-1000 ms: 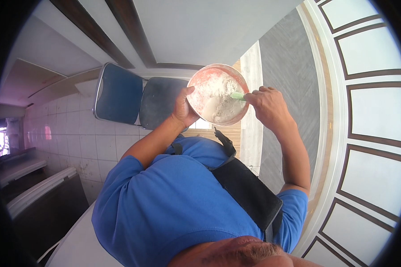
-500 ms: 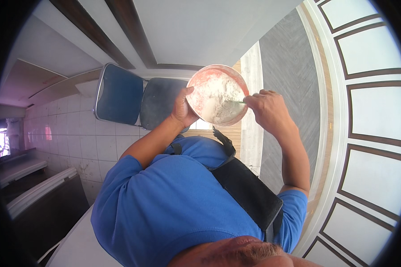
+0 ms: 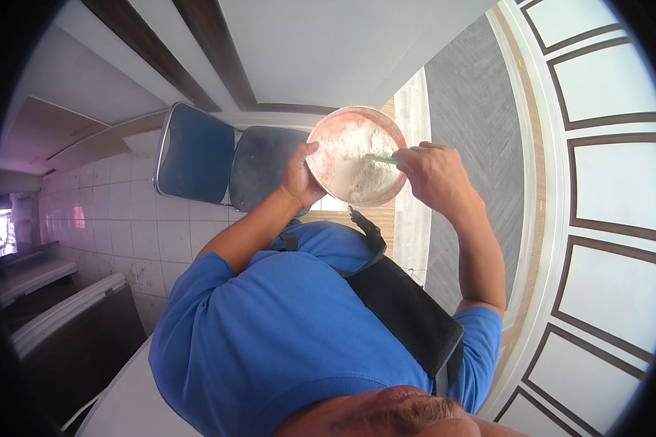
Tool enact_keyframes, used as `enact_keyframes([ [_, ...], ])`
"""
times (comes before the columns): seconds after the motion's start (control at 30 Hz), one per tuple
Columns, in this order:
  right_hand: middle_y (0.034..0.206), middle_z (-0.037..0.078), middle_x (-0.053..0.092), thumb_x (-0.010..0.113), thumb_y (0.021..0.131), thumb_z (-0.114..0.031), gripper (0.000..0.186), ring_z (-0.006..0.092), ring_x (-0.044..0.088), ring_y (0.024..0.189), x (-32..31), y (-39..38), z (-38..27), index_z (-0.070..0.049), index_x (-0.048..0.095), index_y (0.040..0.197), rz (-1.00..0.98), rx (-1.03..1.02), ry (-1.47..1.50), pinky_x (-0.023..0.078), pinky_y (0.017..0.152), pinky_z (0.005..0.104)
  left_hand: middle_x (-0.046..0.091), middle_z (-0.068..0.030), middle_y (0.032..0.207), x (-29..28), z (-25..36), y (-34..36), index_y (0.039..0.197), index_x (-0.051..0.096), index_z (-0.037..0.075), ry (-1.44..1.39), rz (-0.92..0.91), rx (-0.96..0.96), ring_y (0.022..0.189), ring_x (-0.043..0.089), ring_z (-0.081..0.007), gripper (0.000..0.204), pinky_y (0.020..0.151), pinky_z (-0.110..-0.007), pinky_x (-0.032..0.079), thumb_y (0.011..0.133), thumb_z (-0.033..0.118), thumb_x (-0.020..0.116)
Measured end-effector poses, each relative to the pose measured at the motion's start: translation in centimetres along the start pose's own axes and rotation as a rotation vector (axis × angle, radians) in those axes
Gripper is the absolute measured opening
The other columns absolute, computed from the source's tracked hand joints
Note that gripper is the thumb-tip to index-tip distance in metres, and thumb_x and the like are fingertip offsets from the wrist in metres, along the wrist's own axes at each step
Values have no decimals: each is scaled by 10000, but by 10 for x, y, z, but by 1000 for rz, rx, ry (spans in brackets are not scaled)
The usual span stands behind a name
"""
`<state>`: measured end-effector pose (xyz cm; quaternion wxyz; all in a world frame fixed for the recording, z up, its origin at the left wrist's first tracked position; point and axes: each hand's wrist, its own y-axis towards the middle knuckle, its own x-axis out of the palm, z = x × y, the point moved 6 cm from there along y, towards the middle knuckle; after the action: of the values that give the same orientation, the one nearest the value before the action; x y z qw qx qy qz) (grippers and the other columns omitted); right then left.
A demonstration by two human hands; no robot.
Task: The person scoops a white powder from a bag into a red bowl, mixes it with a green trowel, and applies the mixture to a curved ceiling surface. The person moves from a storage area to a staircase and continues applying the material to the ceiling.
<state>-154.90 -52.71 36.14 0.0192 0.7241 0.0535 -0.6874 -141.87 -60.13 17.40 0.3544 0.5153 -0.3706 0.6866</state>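
Note:
A round bowl (image 3: 328,138) with a pink interior holds white powder and a paler, smoother patch toward its lower middle. My left hand (image 3: 301,175) is closed on the bowl's left rim, thumb over the edge. My right hand (image 3: 434,178) grips a light green utensil (image 3: 383,158) at the bowl's right side; its far end is sunk in the white material, so its shape there is hidden.
A folding chair with a blue back (image 3: 193,153) and dark seat (image 3: 259,175) stands beyond the bowl at left. A white tiled surface (image 3: 142,218) and dark panel (image 3: 80,328) lie left; a grey floor strip (image 3: 463,95) and framed white panels (image 3: 612,182) are right.
The green utensil has shifted within the powder, going deeper, then reaching farther left toward the middle, with my right hand moving slightly. My left hand and the bowl stay about the same.

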Motion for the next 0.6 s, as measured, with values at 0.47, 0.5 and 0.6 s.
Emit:
enact_keyframes([
  [0.47,725,123,665,690,864,-133,64,302,654,720,6,6,19,-80,702,898,-6,112,75,507,647,437,536,-198,1412,-1,2,0,1471,408,23,24,12,19,1298,532,-348,799,1120,-505,411,810,395,659],
  [0.5,721,126,664,691,862,-132,64,305,654,722,4,6,21,-79,702,897,17,118,75,506,646,439,536,-197,1412,0,2,1,1471,409,25,25,5,15,1298,532,-347,797,1121,-505,411,811,396,658],
  [0.6,719,133,661,694,845,-108,71,317,653,725,-1,8,23,-76,707,907,40,142,78,505,648,439,537,-192,1414,-2,3,2,1472,412,32,28,-1,9,1301,530,-346,794,1122,-505,410,812,399,657],
])
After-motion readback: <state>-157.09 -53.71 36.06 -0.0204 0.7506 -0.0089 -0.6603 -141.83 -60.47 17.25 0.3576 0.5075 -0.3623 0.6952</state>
